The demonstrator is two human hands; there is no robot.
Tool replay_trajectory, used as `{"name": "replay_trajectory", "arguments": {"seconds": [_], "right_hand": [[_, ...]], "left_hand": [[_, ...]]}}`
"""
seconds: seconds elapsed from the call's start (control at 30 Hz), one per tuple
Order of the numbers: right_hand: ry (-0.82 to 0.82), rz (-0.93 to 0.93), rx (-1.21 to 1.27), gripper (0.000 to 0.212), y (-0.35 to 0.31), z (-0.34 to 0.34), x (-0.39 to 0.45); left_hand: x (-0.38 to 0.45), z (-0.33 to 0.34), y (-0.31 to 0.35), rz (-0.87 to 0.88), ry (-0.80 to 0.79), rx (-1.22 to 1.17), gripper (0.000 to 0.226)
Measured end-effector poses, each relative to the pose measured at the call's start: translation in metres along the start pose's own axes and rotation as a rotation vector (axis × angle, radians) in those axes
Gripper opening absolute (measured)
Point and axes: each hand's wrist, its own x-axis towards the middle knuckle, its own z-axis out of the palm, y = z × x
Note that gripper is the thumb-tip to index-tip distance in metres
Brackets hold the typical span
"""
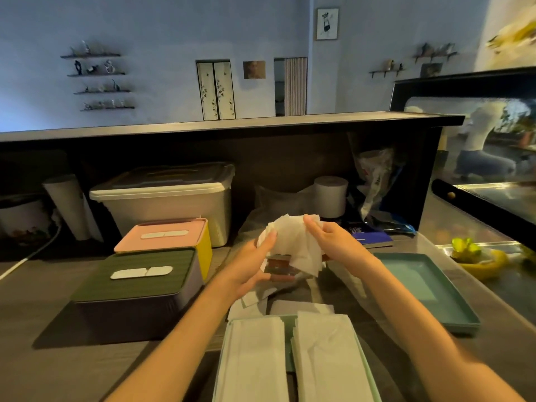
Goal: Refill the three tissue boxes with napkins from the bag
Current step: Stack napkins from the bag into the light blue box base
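Note:
Above the counter's middle, my left hand (pixel 256 264) and my right hand (pixel 330 242) together hold a fanned bunch of white napkins (pixel 295 242) over a clear napkin bag (pixel 280 268) with a dark printed band. An open mint-green tissue box (pixel 290 323) lies at the near edge with two flat napkin stacks (pixel 324 358) side by side in it. Left of my hands stand two closed boxes: one with a dark green lid (pixel 136 274) and, behind it, a pink-lidded yellow one (pixel 165 235).
A teal lid or tray (pixel 429 288) lies on the right. Loose napkins (pixel 252 303) lie on the counter below my hands. Behind are a lidded white storage bin (pixel 165 198), a paper roll (pixel 330 195), a plastic bag (pixel 374 181) and a raised black shelf (pixel 232 126).

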Motion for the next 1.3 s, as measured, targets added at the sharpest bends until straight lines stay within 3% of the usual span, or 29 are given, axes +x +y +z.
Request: {"name": "replay_trajectory", "arguments": {"seconds": [0.13, 0.23, 0.33, 0.63, 0.7, 0.8, 0.87, 0.93, 1.03, 1.13, 1.23, 1.3], "right_hand": [[0.181, -0.069, -0.205, 0.047, 0.01, -0.003, 0.011], [0.218, -0.046, -0.144, 0.043, 0.017, -0.005, 0.015], [0.258, -0.017, -0.113, 0.037, 0.027, -0.002, 0.021], [0.448, 0.078, 0.191, 0.033, 0.042, -0.001, 0.024], [0.373, 0.169, 0.236, 0.043, 0.038, -0.003, 0.021], [0.223, 0.332, 0.303, 0.056, 0.026, -0.003, 0.018], [0.179, 0.372, 0.324, 0.067, 0.017, -0.003, 0.015], [0.131, 0.276, 0.336, 0.079, 0.011, -0.004, 0.008], [0.042, 0.066, 0.253, 0.075, 0.008, -0.004, -0.006], [-0.014, -0.129, 0.179, 0.071, 0.006, 0.0, -0.017], [-0.02, -0.252, 0.097, 0.064, 0.01, 0.006, -0.019], [-0.01, -0.258, 0.014, 0.068, 0.013, 0.008, -0.018]], "left_hand": [[0.007, -0.003, -0.009, -0.037, 0.109, -0.092, 0.036], [0.01, -0.006, -0.014, -0.026, 0.173, -0.132, 0.037], [0.01, -0.007, -0.019, -0.026, 0.15, -0.257, 0.025], [-0.004, -0.011, -0.019, -0.122, 0.088, -0.543, 0.029], [-0.002, -0.01, -0.015, -0.104, 0.142, -0.459, 0.03], [0.001, -0.01, -0.014, -0.099, 0.279, -0.214, 0.062], [0.003, -0.009, -0.018, -0.039, 0.277, -0.114, 0.054], [0.0, -0.008, -0.02, 0.008, 0.334, -0.02, 0.032], [0.002, -0.008, -0.022, 0.174, 0.468, 0.282, 0.046], [0.0, -0.008, -0.02, 0.386, 0.466, 0.492, 0.037], [0.001, -0.012, -0.018, 0.396, 0.414, 0.511, 0.028], [0.0, -0.014, -0.017, 0.348, 0.339, 0.352, 0.028]]}}
